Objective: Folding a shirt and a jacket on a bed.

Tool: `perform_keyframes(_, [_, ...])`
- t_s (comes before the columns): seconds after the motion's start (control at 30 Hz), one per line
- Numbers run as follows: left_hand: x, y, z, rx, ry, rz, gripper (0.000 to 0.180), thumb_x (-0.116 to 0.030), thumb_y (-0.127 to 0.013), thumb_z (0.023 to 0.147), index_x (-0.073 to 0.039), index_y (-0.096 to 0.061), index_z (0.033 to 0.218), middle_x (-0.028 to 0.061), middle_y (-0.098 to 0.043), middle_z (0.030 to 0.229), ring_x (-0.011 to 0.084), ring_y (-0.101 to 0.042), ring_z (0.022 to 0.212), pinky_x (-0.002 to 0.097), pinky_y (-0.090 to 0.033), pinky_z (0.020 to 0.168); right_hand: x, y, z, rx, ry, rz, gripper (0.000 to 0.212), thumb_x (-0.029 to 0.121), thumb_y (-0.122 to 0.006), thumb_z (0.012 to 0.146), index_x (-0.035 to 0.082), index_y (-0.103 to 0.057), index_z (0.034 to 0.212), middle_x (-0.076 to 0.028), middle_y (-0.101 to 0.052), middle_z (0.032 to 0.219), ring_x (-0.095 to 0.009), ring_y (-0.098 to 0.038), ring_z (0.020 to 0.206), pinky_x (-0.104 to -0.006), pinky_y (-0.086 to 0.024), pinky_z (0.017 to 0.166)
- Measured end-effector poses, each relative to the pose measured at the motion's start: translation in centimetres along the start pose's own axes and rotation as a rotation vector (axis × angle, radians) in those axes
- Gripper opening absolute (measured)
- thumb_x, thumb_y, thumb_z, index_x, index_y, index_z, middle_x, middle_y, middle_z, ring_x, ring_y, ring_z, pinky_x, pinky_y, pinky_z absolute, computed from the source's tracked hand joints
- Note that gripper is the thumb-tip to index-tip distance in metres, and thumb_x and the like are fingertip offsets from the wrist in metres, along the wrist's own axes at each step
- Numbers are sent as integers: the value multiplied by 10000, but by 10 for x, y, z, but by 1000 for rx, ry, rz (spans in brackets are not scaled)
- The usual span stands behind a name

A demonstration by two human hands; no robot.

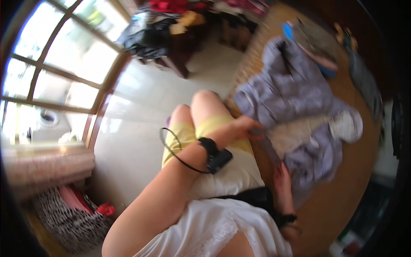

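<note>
A lavender padded jacket (295, 92) lies spread beside me on the right, its cream lining (289, 135) showing. My left hand (248, 127) reaches across my lap, closed on the upper end of a grey-purple edge of the jacket. Closer to my body, my right hand (281, 177) has its fingers closed at the lower end of that same edge. Between the two hands this edge runs fairly straight. A bunched part of the jacket (314, 158) lies just right of my right hand, and a whitish cuff-like piece (349, 126) shows at the far right.
The jacket rests on a brown woven surface (338, 192). Beyond it are a folded grey garment (314, 40) and a dark grey cloth (364, 81). A clothes pile (158, 34) stands at the back. A black device (218, 160) with a cable is strapped to my left wrist.
</note>
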State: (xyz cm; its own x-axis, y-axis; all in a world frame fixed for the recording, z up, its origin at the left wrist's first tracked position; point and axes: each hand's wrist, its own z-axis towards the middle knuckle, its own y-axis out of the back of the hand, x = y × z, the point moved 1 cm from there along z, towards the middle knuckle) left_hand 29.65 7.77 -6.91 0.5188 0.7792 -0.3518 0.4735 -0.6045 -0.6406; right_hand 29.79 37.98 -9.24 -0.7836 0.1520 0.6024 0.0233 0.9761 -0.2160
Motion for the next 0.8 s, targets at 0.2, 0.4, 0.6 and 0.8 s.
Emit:
perform_keyframes(0.2, [-3, -4, -9, 128, 44, 331, 231, -200, -590, 805, 25, -570, 852, 155, -625, 716, 169, -560, 498, 263, -438, 425, 9, 2, 17, 19, -51, 79, 310, 253, -641, 780, 111, -503, 1019, -31, -571, 989, -144, -539, 892, -238, -434, 665])
perform_keyframes(0.4, [-3, 1, -10, 378, -29, 339, 168, -135, -577, 804, 33, -572, 805, 122, -648, 819, 118, -521, 478, 230, -385, 405, 11, -9, 13, -103, -174, 35, 346, 336, -607, 795, 82, -533, 1018, -24, -577, 1025, -123, -548, 881, -227, -468, 651])
perform_keyframes(0.6, [-1, 4, -3, 507, -15, 314, 135, -71, -566, 793, 51, -581, 848, 100, -646, 905, 121, -536, 512, 220, -394, 424, 11, 7, 14, -91, -186, 90, 305, 331, -623, 782, 78, -570, 944, -1, -623, 878, -89, -589, 754, -198, -479, 536])
perform_keyframes(0.8, [0, 2, -2, 405, 17, 361, 124, -92, -612, 766, 23, -602, 811, 102, -652, 843, 117, -545, 516, 218, -398, 425, 20, -11, 8, -84, -300, 161, 278, 346, -636, 769, 91, -593, 872, 15, -627, 802, -68, -576, 646, -191, -472, 516])
